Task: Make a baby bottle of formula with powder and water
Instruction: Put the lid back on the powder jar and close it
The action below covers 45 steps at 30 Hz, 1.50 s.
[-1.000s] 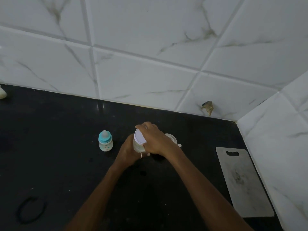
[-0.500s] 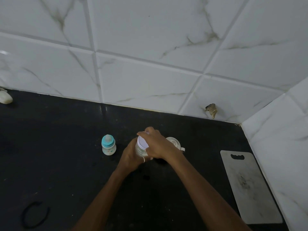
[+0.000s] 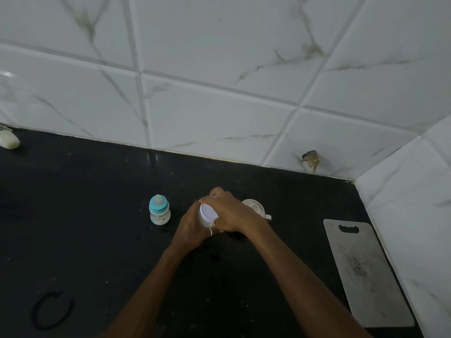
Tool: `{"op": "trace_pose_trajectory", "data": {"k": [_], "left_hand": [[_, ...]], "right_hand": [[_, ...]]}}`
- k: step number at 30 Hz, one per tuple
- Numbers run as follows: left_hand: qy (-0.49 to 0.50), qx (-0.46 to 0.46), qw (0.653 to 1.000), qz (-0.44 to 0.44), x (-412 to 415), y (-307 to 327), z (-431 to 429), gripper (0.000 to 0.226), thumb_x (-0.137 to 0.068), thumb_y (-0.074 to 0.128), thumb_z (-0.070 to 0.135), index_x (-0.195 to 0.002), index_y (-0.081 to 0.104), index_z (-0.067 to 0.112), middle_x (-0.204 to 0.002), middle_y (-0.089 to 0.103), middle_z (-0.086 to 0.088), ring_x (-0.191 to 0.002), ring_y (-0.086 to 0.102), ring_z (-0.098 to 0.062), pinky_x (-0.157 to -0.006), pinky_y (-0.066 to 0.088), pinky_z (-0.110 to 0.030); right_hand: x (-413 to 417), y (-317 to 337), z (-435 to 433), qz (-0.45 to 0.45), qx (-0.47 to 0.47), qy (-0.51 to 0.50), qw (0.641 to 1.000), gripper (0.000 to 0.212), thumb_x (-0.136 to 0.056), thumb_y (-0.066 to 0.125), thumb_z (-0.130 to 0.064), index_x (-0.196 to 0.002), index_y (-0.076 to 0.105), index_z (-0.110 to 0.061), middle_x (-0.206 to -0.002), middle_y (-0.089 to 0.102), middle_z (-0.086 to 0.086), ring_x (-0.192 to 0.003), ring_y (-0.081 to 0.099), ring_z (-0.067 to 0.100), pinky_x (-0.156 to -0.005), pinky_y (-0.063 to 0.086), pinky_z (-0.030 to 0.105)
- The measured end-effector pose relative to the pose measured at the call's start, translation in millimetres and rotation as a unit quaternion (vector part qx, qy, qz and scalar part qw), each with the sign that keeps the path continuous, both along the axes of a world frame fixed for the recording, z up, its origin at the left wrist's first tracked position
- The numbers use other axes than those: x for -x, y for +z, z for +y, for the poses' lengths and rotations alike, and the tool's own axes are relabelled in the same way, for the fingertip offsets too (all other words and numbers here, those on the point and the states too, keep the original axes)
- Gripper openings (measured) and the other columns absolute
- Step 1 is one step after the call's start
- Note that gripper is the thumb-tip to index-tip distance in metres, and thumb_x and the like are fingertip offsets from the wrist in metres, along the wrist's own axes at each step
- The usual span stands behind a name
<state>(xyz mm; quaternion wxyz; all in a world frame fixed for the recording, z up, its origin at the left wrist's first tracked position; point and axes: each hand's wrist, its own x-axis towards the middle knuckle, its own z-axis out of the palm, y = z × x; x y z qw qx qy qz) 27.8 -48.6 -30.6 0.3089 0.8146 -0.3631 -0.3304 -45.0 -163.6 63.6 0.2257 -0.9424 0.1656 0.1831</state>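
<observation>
A small clear jar with a white lid (image 3: 208,212) stands on the black counter (image 3: 85,215). My left hand (image 3: 191,226) is wrapped around the jar's body. My right hand (image 3: 229,211) grips the lid from above and the right. To the left stands a small baby bottle (image 3: 159,210) with a teal collar and a teat, upright and apart from my hands. Behind my right hand a white cup-like container (image 3: 255,207) with a small handle is partly hidden.
A grey cutting board (image 3: 366,272) lies flat at the right, near the side wall. A white object (image 3: 8,140) sits at the far left by the tiled back wall. A dark ring (image 3: 52,311) lies at the front left.
Both hands stay on the jar and lid with only slight shifts of grip. The view has tilted a little, so everything sits lower in the frame.
</observation>
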Motion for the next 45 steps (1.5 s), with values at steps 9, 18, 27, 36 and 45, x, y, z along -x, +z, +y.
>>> {"op": "trace_pose_trajectory", "data": {"k": [9,18,27,36,45], "left_hand": [[0.031,0.024,0.999,0.027,-1,-8,0,0.075,-0.088,0.072,0.011,-0.150,0.031,0.014,-0.152,0.040,-0.010,-0.141,0.039,-0.020,-0.115,0.033,-0.029],[0.073,0.102,0.991,0.037,0,-11,4,0.083,-0.078,0.083,0.026,-0.146,0.037,0.024,-0.140,0.051,0.003,-0.127,0.050,-0.010,-0.103,0.041,-0.024],[0.070,0.094,0.993,0.034,-2,-15,1,0.084,-0.076,0.083,0.034,-0.145,0.037,0.028,-0.127,0.051,0.016,-0.111,0.052,-0.001,-0.094,0.045,-0.019],[0.102,0.097,0.989,0.053,1,-10,6,0.060,-0.070,0.086,0.014,-0.123,0.060,0.008,-0.109,0.066,0.002,-0.097,0.061,-0.010,-0.076,0.044,-0.008],[0.077,0.084,0.992,0.050,1,-4,2,0.080,-0.077,0.082,0.011,-0.145,0.040,0.020,-0.129,0.058,0.003,-0.117,0.056,-0.010,-0.098,0.048,-0.022]], "right_hand": [[-3,-8,6,0.004,0.067,-0.020,0.998,0.071,-0.089,0.072,-0.023,-0.151,0.039,-0.022,-0.146,0.036,0.012,-0.131,0.042,0.033,-0.099,0.049,0.043],[-11,-19,37,-0.013,0.150,-0.190,0.970,0.069,-0.093,0.062,-0.052,-0.144,0.042,-0.011,-0.135,0.048,0.019,-0.118,0.055,0.034,-0.092,0.048,0.039],[-7,-7,32,-0.042,0.239,-0.091,0.966,0.075,-0.095,0.051,-0.063,-0.147,0.041,-0.009,-0.137,0.052,0.018,-0.119,0.055,0.034,-0.091,0.048,0.042],[-14,2,-2,0.066,0.195,0.231,0.951,0.080,-0.088,0.076,-0.021,-0.155,0.033,-0.028,-0.166,0.022,0.009,-0.152,0.022,0.034,-0.111,0.041,0.054],[-13,-8,10,0.015,0.211,0.037,0.977,0.059,-0.097,0.056,-0.050,-0.141,0.049,-0.013,-0.132,0.056,0.015,-0.114,0.059,0.034,-0.086,0.050,0.044]]}}
